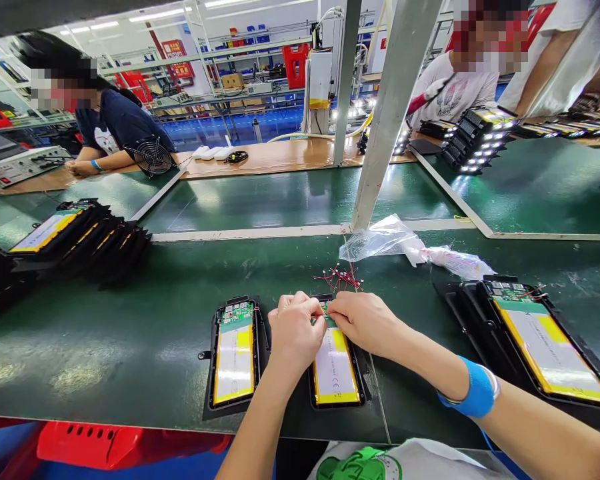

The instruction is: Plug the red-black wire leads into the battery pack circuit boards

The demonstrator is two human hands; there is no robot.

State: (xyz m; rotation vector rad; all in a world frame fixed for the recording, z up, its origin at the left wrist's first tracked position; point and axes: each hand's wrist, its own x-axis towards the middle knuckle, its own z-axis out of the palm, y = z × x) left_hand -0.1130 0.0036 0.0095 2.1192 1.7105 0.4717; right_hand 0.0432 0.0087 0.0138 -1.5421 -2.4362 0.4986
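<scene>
Directly before me lies an opened black device case [336, 373] with a white, yellow-edged battery pack and a green circuit board at its top. Over the board's left side, my left hand [296, 327] is closed in a pinch. My right hand [363, 321] pinches at the board's right side, fingertips close to the left ones. Whatever is between the fingers is too small or hidden. A second open case [235, 357] with the same kind of battery lies left of my left hand. Just beyond my hands is a small heap of red and black wires [341, 277] with white connectors.
Stacked cases stand at right [545, 340] and far left [80, 233]. A clear plastic bag [380, 240] lies past the wires, near a slanted metal post [380, 133]. Two people sit across the bench. Below the front edge is a red plastic crate [105, 443].
</scene>
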